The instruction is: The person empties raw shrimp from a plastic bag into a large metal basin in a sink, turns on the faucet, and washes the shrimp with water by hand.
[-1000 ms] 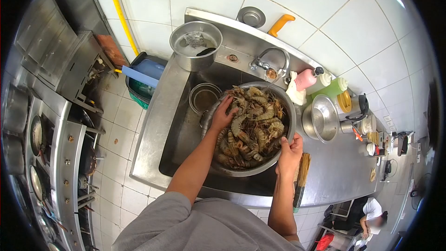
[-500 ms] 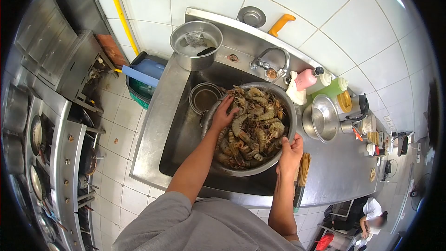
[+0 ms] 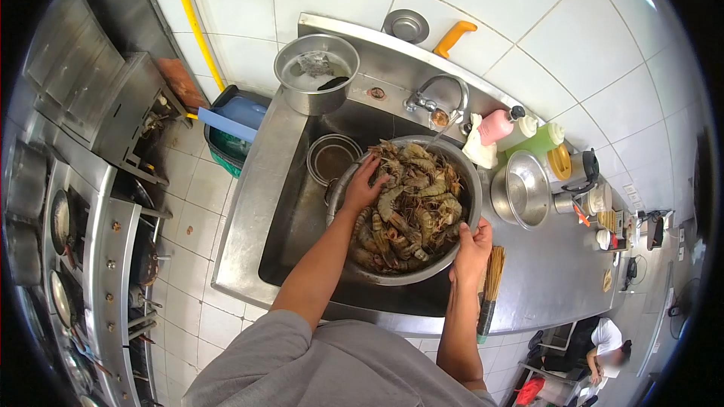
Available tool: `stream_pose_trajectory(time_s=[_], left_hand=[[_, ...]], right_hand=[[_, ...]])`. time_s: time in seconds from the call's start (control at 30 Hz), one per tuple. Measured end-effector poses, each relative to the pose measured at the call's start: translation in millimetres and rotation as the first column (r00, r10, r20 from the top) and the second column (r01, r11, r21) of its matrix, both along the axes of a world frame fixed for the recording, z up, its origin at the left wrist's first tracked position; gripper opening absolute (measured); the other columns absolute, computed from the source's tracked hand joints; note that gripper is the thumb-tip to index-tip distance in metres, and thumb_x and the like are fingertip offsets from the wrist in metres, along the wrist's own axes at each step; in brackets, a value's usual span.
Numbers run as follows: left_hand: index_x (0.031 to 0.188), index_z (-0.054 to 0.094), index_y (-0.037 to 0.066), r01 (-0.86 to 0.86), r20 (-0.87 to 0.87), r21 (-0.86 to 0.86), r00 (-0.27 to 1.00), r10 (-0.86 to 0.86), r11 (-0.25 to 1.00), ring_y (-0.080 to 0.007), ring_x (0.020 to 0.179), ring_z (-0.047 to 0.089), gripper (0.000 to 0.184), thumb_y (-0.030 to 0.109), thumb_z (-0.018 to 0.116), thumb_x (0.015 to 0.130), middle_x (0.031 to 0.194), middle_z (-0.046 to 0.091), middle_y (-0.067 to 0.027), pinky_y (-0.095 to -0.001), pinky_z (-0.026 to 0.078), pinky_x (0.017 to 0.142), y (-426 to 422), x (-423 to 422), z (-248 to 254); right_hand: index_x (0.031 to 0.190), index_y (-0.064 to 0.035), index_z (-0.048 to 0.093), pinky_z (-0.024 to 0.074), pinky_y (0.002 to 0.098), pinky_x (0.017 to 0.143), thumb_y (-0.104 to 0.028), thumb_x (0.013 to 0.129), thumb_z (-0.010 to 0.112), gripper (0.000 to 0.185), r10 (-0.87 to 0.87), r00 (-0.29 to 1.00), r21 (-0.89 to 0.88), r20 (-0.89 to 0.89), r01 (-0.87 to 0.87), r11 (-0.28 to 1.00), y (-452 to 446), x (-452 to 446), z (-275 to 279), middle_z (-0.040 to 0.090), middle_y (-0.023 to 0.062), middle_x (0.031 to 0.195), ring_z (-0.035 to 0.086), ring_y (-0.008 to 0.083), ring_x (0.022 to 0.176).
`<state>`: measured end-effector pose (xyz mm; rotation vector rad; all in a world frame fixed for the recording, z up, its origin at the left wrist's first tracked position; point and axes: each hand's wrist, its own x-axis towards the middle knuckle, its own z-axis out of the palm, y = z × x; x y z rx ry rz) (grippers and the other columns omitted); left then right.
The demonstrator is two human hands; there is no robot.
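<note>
A large metal basin (image 3: pixel 474 181) full of whole raw shrimp (image 3: pixel 411 203) sits over the sink (image 3: pixel 298 203). At the basin's left side, my left hand (image 3: pixel 365 185) lies on the shrimp just inside the rim, fingers stretched and thumb apart. My right hand (image 3: pixel 471 247) grips the basin's right rim, its thumb on top and the other fingers partly hidden. Just left of the basin, a round metal container (image 3: pixel 334 158) stands in the sink. The faucet (image 3: pixel 445 94) arches over the basin's far edge.
A metal pot (image 3: pixel 317 90) of cloudy water stands at the sink's back left corner. To the right are a steel bowl (image 3: pixel 520 190), a pink bottle (image 3: pixel 498 126), a green bottle (image 3: pixel 539 139) and a stick brush (image 3: pixel 492 286). Another person (image 3: pixel 603 343) sits at lower right; stoves (image 3: pixel 98 279) line the left.
Both hands keep their places on the basin and shrimp. The view has shifted very slightly; nothing else has visibly moved.
</note>
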<state>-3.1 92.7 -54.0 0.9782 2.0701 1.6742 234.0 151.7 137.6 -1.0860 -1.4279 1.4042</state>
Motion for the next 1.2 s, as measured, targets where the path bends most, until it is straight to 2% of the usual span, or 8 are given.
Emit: stream_pose_trajectory(time_s=[0.37,0.43,0.67,0.87,0.97,1.07,1.17,1.2], left_hand=[[0.143,0.052,0.014,0.001,-0.004,-0.004,1.000,-0.001,1.000,-0.0312,0.141,0.041,0.061,0.045,0.066,0.093,0.156,0.039,-0.0114,-0.0438,0.039,0.111,1.0,0.3,-4.2],[0.144,0.051,0.014,-0.004,-0.023,-0.009,1.000,0.004,1.000,-0.0307,0.141,0.040,0.061,0.046,0.066,0.094,0.156,0.039,-0.0104,-0.0435,0.039,0.111,1.0,0.0,-4.7],[0.143,0.052,0.013,-0.013,-0.013,0.000,1.000,0.013,1.000,-0.0317,0.141,0.041,0.061,0.046,0.065,0.094,0.156,0.040,-0.0115,-0.0433,0.038,0.111,-0.9,1.9,2.5],[0.143,0.052,0.011,-0.076,-0.078,0.004,0.994,0.076,0.997,-0.0346,0.140,0.041,0.062,0.047,0.064,0.093,0.155,0.039,-0.0150,-0.0447,0.038,0.111,-10.6,3.1,13.4],[0.143,0.052,0.013,-0.108,-0.109,-0.089,0.989,0.098,0.990,-0.0388,0.137,0.043,0.063,0.050,0.063,0.093,0.155,0.039,-0.0155,-0.0487,0.039,0.109,-15.7,7.0,26.3],[0.143,0.052,0.015,-0.121,-0.219,-0.140,0.972,0.088,0.983,-0.0403,0.135,0.043,0.063,0.053,0.060,0.093,0.156,0.038,-0.0135,-0.0547,0.039,0.105,-13.1,10.5,34.1],[0.142,0.053,0.016,-0.152,-0.331,-0.197,0.940,0.080,0.969,-0.0383,0.135,0.043,0.062,0.052,0.060,0.093,0.156,0.037,-0.0121,-0.0589,0.038,0.104,-11.7,16.2,61.2],[0.143,0.052,0.016,-0.140,-0.362,-0.243,0.931,0.044,0.960,-0.0386,0.135,0.042,0.063,0.052,0.061,0.092,0.157,0.035,-0.0119,-0.0583,0.036,0.105,-11.2,16.5,69.7]], right_hand=[[0.113,-0.0001,0.055,0.0477,0.0259,0.082,0.003,0.096,0.056,0.018,0.000,1.000,-0.013,-0.013,0.000,1.000,-2.9,-1.4,5.0,0.064,0.0065,0.098,0.060,0.0113,0.086],[0.117,0.0018,0.053,0.0455,0.0281,0.091,0.007,0.094,0.055,0.024,0.016,1.000,-0.051,-0.007,-0.016,0.999,-1.7,0.2,5.4,0.063,0.0088,0.107,0.059,0.0131,0.096],[0.117,0.0001,0.054,0.0458,0.0276,0.090,0.003,0.095,0.058,0.022,0.050,0.999,-0.036,-0.019,-0.051,0.998,9.6,9.1,-6.4,0.065,0.0068,0.104,0.060,0.0120,0.095],[0.118,-0.0014,0.054,0.0497,0.0281,0.083,-0.007,0.100,0.055,0.019,0.102,0.994,-0.033,-0.051,-0.103,0.994,29.9,14.9,-19.9,0.067,0.0077,0.106,0.063,0.0136,0.091],[0.117,-0.0022,0.055,0.0495,0.0287,0.084,-0.009,0.101,0.056,0.018,0.103,0.993,-0.050,-0.065,-0.106,0.993,40.1,24.5,-32.9,0.067,0.0069,0.103,0.063,0.0136,0.091],[0.117,-0.0027,0.056,0.0475,0.0292,0.088,-0.015,0.103,0.054,0.019,0.081,0.996,-0.079,0.020,-0.080,0.994,49.3,39.4,-52.3,0.066,0.0070,0.106,0.060,0.0135,0.094],[0.119,-0.0028,0.056,0.0477,0.0305,0.089,-0.020,0.104,0.053,0.023,0.000,0.998,-0.220,0.068,0.015,0.975,49.4,52.3,-71.5,0.066,0.0084,0.110,0.061,0.0161,0.097],[0.120,-0.0046,0.056,0.0477,0.0292,0.072,-0.027,0.104,0.051,0.028,-0.010,0.993,-0.211,0.117,0.035,0.977,47.6,56.9,-84.4,0.067,0.0064,0.104,0.061,0.0145,0.087]])
